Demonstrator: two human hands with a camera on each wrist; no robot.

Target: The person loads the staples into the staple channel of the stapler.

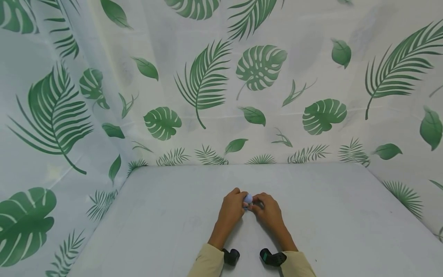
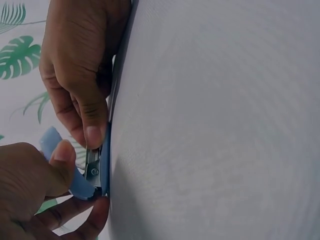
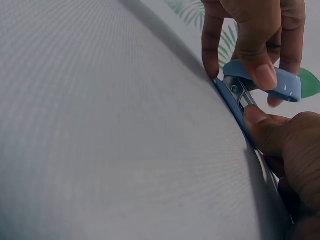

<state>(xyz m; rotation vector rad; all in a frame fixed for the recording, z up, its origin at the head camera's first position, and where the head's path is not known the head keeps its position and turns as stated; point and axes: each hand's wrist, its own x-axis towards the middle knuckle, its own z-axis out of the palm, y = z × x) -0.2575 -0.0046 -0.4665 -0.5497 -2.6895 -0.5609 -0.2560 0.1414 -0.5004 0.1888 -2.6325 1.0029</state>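
Note:
Between the two hands, low over the white table, is a small light-blue stapler [image 1: 248, 199] with its blue top cover swung up from the metal magazine [image 3: 235, 89]. My left hand [image 1: 232, 207] grips the raised cover, thumb pressed on it and fingers around the hinge end, as the right wrist view shows. With thumb and fingers, my right hand [image 1: 269, 212] pinches the front of the stapler's lower part, the thumb lying on the metal magazine. The blue base [image 2: 105, 167] lies along the tabletop. Fingers hide the magazine's front end, so whether staples are inside cannot be seen.
The white tabletop [image 1: 166, 215] spreads around the hands. Behind it and at its sides hangs a white cloth [image 1: 214, 142] printed with green leaves. Black wrist cameras [image 1: 231, 256] sit by both light-coloured sleeves [image 1: 207, 261].

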